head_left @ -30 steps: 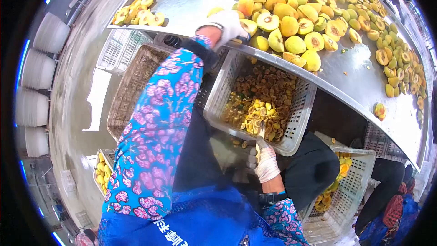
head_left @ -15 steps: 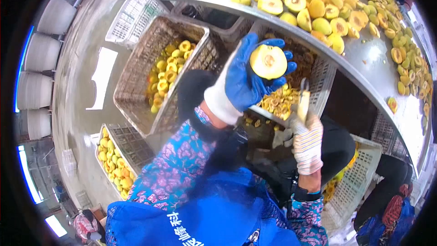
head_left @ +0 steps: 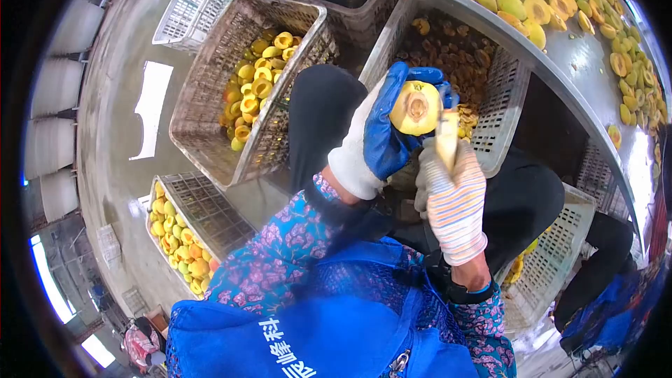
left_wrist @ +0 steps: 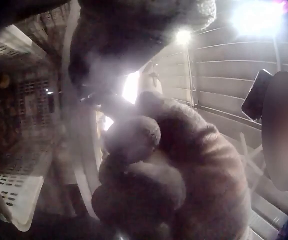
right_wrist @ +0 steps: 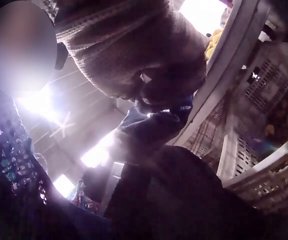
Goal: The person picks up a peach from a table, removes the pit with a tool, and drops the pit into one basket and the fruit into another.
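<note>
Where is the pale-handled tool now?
In the head view, the tool is right of centre, in the right hand, beside the cut fruit in the left hand.

Two hands (head_left: 380, 138) (head_left: 455, 199), one held fruit half (head_left: 416, 108), one tool (head_left: 446, 141).

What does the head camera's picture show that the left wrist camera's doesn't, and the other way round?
Only the head view shows the cut face of the halved fruit in the left hand, and the yellow fruit halves in the brown-stained crate. Only the left wrist view shows a small, round bright lamp. Both show gloved hands close together, including the right hand, and a slotted crate, though the wrist view is dim and hazy.
</note>
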### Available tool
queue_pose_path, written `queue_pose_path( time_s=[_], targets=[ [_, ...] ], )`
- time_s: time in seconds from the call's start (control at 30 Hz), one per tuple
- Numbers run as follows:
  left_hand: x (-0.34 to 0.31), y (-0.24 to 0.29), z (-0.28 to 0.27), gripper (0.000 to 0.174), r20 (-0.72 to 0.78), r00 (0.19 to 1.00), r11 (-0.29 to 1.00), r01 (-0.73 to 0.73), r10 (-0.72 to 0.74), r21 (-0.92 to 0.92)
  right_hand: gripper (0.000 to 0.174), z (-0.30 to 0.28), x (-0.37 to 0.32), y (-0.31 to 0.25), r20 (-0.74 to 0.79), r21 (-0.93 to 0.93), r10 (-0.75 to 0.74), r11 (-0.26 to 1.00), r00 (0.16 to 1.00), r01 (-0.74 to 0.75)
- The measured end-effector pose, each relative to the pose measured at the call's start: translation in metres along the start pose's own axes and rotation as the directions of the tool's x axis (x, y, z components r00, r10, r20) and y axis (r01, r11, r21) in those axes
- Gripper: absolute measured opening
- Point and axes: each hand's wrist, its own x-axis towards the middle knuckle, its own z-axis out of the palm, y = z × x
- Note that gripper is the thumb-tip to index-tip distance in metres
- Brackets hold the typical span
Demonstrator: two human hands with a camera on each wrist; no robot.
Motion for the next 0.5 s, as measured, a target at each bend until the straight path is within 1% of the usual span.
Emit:
queue_pose_path(
  time_s=[0.03,0.07,0.1,0.13,0.17,0.2,0.23,0.27,0.3,0.33,0.37,0.4,0.43,0.5],
  targets=[
    [-0.005,-0.002,0.002,0.042,0.017,0.991,0.974,-0.130,0.129,0.183,0.023,0.002,0.003,0.002,-0.009,0.060,0.034,0.998,0.999,-0.033],
    [-0.008,-0.003,0.003,0.040,0.063,0.977,0.921,-0.213,0.204,0.326,0.022,0.004,0.006,0.005,-0.017,0.121,0.068,0.990,0.998,-0.065],
    [-0.011,-0.004,0.004,0.040,0.107,0.955,0.839,-0.296,0.278,0.456,0.022,0.006,0.009,0.007,-0.026,0.182,0.101,0.979,0.994,-0.095],
    [-0.013,-0.003,0.005,0.039,0.160,0.940,0.768,-0.338,0.301,0.545,0.023,0.008,0.013,0.010,-0.044,0.189,0.080,0.980,0.996,-0.070],
    [-0.014,-0.001,0.006,0.040,0.193,0.938,0.748,-0.347,0.289,0.566,0.025,0.003,0.016,0.007,-0.047,0.184,0.085,0.980,0.995,-0.075],
    [-0.018,0.004,0.009,0.040,0.181,0.962,0.817,-0.271,0.207,0.509,0.028,-0.001,0.018,0.002,-0.051,0.179,0.091,0.981,0.995,-0.080],
    [-0.021,0.008,0.011,0.041,0.169,0.979,0.882,-0.181,0.117,0.434,0.031,-0.009,0.023,0.008,-0.064,-0.004,-0.036,0.999,0.997,0.036],
    [-0.024,0.012,0.011,0.042,0.157,0.987,0.929,-0.088,0.033,0.359,0.033,-0.017,0.028,0.014,-0.077,-0.189,-0.163,0.971,0.984,0.146],
    [-0.023,0.010,0.004,0.042,0.168,0.986,0.961,-0.025,-0.022,0.274,0.035,-0.022,0.028,0.003,-0.059,-0.281,-0.269,0.928,0.961,0.243],
    [-0.022,0.009,-0.002,0.041,0.178,0.981,0.981,0.042,-0.076,0.189,0.036,-0.028,0.031,0.001,0.021,-0.340,-0.224,0.915,0.974,0.218],
    [-0.018,-0.004,-0.022,0.041,0.205,0.961,0.961,0.223,-0.188,-0.165,0.034,-0.030,0.036,0.010,0.075,-0.475,-0.377,0.801,0.923,0.365],
    [-0.014,-0.007,-0.024,0.042,0.271,0.922,0.786,0.379,-0.276,-0.488,0.031,-0.028,0.039,0.012,0.064,-0.481,-0.438,0.773,0.897,0.413],
    [-0.011,-0.008,-0.025,0.044,0.204,0.927,0.807,0.375,-0.316,-0.455,0.029,-0.027,0.041,0.012,0.053,-0.491,-0.496,0.743,0.867,0.455],
    [-0.007,-0.012,-0.021,0.048,0.061,0.921,0.839,0.377,-0.385,-0.393,0.024,-0.027,0.036,-0.002,-0.128,-0.426,-0.422,0.841,0.898,0.334]
  ],
)
